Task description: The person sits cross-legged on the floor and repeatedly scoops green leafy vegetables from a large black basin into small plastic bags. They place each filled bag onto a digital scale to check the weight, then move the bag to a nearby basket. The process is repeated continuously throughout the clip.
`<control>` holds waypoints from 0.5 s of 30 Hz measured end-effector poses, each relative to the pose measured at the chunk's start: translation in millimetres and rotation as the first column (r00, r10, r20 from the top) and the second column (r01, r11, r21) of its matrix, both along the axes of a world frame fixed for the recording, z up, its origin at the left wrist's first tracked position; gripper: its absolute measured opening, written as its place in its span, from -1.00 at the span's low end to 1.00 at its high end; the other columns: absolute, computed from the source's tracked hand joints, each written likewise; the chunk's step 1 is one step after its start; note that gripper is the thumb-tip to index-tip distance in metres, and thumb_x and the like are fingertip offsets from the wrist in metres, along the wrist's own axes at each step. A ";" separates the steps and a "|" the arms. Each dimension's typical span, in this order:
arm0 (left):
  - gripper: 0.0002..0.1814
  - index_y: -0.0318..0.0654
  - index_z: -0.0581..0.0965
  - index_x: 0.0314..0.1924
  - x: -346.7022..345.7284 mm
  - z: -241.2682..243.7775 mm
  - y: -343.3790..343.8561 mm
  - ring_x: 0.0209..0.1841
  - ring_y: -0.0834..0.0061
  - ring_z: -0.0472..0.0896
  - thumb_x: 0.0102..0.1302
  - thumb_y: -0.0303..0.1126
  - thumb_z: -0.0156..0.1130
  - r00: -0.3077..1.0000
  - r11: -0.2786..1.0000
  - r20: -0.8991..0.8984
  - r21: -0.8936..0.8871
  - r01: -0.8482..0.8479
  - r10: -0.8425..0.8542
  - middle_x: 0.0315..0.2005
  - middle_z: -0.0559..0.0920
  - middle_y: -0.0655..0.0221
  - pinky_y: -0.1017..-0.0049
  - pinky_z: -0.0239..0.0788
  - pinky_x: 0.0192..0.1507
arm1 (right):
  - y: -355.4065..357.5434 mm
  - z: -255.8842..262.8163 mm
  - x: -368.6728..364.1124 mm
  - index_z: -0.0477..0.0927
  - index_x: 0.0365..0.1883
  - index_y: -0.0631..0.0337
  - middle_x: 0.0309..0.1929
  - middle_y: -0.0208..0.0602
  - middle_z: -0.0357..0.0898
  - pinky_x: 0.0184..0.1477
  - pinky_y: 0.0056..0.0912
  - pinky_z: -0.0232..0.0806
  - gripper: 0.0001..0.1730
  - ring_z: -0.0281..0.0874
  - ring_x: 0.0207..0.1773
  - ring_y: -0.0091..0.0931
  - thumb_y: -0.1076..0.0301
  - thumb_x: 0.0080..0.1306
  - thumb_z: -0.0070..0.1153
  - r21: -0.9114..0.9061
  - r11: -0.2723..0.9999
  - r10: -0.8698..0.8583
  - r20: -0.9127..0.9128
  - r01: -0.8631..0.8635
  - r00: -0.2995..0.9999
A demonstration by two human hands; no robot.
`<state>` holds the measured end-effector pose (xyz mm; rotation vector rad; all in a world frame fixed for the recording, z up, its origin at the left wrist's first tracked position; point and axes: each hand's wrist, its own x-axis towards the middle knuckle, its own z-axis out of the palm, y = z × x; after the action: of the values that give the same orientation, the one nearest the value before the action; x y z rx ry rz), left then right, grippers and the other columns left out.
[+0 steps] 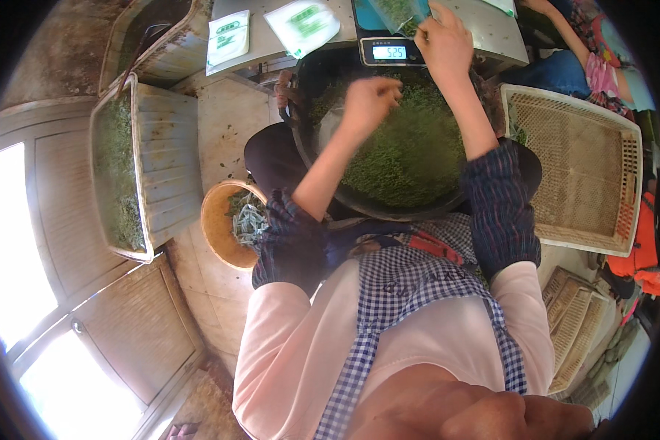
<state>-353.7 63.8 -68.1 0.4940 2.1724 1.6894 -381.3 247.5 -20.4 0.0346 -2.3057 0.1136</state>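
Note:
My right hand (445, 47) is at the edge of the table, its fingers pinched at the side of a clear plastic bag (399, 15) of green leafy material. The bag rests over the blue top of a digital scale (389, 51), whose display is lit. Over a wide black basin (313, 148) hovers my left hand (371, 102), slightly blurred with curled fingers; whether anything small is in them I cannot tell. Loose small green leaves (407, 143) fill much of the basin, which sits between my knees. A pale, rounded object (330, 126) lies at its left side, partly behind my left forearm.
White printed packets (301, 26) lie on the table (347, 39). Left are a tall bin (168, 159) of greens and an orange-brown bucket (214, 225) with silvery strips. A plastic crate (575, 165) stands right. Another person's arm (569, 33) shows at upper right.

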 end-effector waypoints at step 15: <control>-0.66 -0.27 0.60 -0.08 29.2 -14.4 3.8 -0.23 0.28 0.62 0.11 -0.61 0.10 0.959 0.970 -0.247 -0.230 0.079 -0.137 -0.22 0.65 0.17 0.36 0.43 -0.16 | 15.2 1.3 -33.0 0.42 -0.12 0.22 -0.26 -0.03 0.48 -0.19 -0.09 0.30 -0.63 0.47 -0.21 -0.13 0.44 0.07 0.13 -0.355 0.934 0.090 0.163 -0.027 0.982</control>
<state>-324.5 67.6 -82.5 0.7976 2.4286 1.3713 -414.3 262.7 -19.1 -0.0935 -2.4276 0.5810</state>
